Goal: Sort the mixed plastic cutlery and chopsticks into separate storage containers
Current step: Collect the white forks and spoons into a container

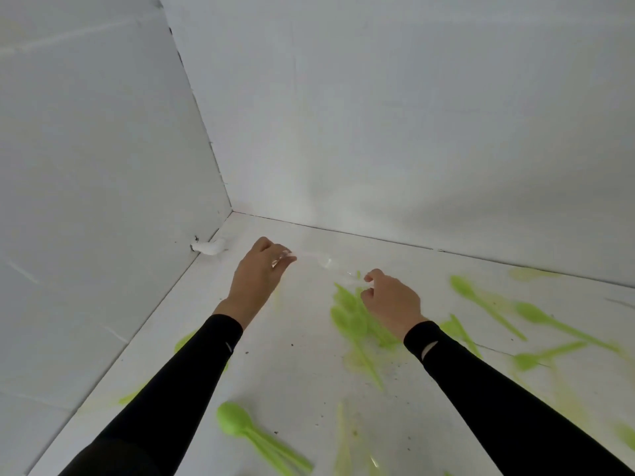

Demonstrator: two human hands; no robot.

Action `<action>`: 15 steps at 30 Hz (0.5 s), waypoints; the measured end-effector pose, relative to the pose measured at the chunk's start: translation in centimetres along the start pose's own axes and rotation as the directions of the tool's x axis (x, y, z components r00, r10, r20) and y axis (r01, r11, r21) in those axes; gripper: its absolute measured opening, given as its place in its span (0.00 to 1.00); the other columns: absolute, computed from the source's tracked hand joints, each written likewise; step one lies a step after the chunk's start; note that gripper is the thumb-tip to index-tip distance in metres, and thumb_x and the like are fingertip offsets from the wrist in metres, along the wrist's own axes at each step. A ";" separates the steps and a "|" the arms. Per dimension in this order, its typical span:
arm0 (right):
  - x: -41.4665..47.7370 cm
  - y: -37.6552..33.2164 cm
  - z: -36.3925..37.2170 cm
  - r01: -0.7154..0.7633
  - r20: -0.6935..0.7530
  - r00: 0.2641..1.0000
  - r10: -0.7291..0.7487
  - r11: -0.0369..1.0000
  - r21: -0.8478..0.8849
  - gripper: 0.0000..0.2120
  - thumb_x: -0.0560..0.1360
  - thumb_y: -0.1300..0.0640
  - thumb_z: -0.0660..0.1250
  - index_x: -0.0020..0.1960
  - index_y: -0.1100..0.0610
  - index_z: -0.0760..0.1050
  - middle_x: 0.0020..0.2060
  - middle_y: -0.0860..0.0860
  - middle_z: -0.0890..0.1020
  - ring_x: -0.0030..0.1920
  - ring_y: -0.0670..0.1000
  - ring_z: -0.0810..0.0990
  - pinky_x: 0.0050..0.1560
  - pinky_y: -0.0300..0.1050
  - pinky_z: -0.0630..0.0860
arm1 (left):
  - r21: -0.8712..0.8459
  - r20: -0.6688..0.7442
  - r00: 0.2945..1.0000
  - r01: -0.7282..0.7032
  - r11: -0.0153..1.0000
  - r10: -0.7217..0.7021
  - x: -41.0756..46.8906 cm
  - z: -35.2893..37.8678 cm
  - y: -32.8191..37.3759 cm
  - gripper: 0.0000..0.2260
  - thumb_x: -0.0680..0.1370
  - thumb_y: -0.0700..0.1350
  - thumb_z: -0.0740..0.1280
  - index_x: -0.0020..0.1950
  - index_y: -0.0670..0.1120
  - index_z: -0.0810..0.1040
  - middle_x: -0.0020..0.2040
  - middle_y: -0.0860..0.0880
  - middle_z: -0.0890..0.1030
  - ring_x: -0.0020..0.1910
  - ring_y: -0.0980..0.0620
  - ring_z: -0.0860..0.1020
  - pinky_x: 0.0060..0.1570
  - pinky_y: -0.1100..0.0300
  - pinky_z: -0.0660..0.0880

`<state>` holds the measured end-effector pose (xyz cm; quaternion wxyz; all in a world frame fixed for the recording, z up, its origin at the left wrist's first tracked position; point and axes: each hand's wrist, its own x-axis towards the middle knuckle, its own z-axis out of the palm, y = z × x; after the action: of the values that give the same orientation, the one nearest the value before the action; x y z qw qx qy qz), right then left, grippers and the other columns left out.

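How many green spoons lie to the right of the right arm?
3 that read clearly: the farthest green spoon, a second spoon just right of it, a third spoon nearer, below them. Nearby blurred green shapes may be more.

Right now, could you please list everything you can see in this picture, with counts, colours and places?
green spoons: at least six, lime green, scattered, some heaped at the centre.
clear utensil: one, transparent, lifted above the heap's far end; kind unclear.
pale sticks: count unclear, yellowish, blurred, near the bottom edge.
white blob: one, white, at the left wall's foot.
table: one, white, speckled.
walls: two, white, meeting in a corner.
left hand: one, black sleeve, pinches the clear utensil.
right hand: one, black sleeve, seems to pinch its other end.
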<state>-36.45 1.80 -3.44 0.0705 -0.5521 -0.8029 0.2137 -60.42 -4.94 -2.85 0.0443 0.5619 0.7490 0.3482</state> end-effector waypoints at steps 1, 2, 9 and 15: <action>-0.6 1.4 -1.1 -0.050 0.030 0.998 0.048 0.995 0.082 0.08 0.79 0.55 0.55 0.55 0.52 0.70 0.44 0.50 0.80 0.46 0.55 0.77 0.41 0.45 0.67 | -0.025 -0.039 0.998 -0.055 0.998 0.054 0.0 0.0 1.8 0.05 0.78 0.46 0.70 0.51 0.48 0.84 0.46 0.54 0.73 0.35 0.57 0.74 0.39 0.59 0.72; -1.3 2.5 -2.3 -0.106 0.072 0.993 0.092 0.970 0.218 0.05 0.79 0.54 0.56 0.49 0.53 0.69 0.39 0.50 0.77 0.42 0.55 0.74 0.39 0.45 0.66 | -0.045 -0.058 0.991 -0.119 0.992 0.116 -0.2 0.0 3.6 0.05 0.78 0.44 0.70 0.52 0.48 0.84 0.46 0.54 0.72 0.33 0.58 0.73 0.38 0.60 0.72; -11.9 11.7 -11.8 -0.368 0.415 0.910 0.008 0.478 0.797 0.27 0.75 0.36 0.66 0.57 0.59 0.81 0.29 0.47 0.66 0.28 0.48 0.56 0.28 0.40 0.55 | -0.025 0.099 0.767 -0.635 0.772 0.634 -6.5 6.5 20.3 0.06 0.78 0.45 0.66 0.53 0.52 0.81 0.50 0.56 0.70 0.34 0.60 0.67 0.26 0.64 0.65; -23.1 22.2 -18.0 -0.162 0.121 0.986 0.111 0.550 0.819 0.18 0.77 0.44 0.67 0.48 0.59 0.82 0.28 0.46 0.64 0.26 0.45 0.61 0.27 0.36 0.57 | -0.288 -0.009 0.763 -0.621 0.729 0.646 -13.5 14.3 34.8 0.15 0.77 0.41 0.68 0.64 0.47 0.75 0.59 0.52 0.66 0.41 0.62 0.70 0.38 0.61 0.76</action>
<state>-2.39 -7.97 6.25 0.2820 -0.5091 -0.5655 0.5843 -20.73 -5.61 1.86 0.0341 0.7872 0.4537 0.4163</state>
